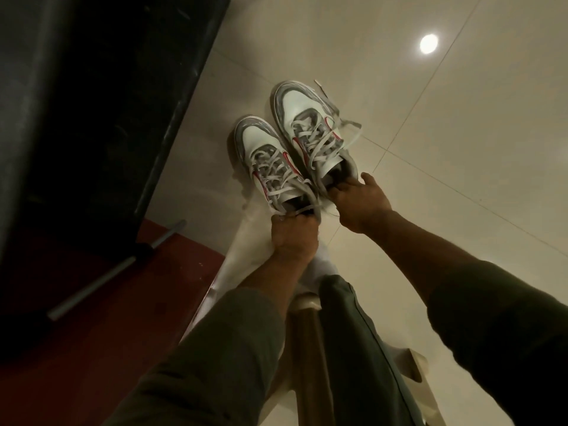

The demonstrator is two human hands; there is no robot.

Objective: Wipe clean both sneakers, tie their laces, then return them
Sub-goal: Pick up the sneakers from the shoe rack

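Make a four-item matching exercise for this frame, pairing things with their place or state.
Things:
1. left hand
2. right hand
3. grey pole
4. round light glare

Place or state:
A. lies on the red floor area
B. grips the heel of the nearer sneaker
C. shines on the pale tiles
D. grips the heel of the farther sneaker

Pairs: 1-B, 2-D, 3-A, 4-C

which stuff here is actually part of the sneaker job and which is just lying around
Job: left sneaker, held at the heel by the left hand; right sneaker, held by the right hand; loose laces.
Lying about: grey rod on the red floor; black cabinet.
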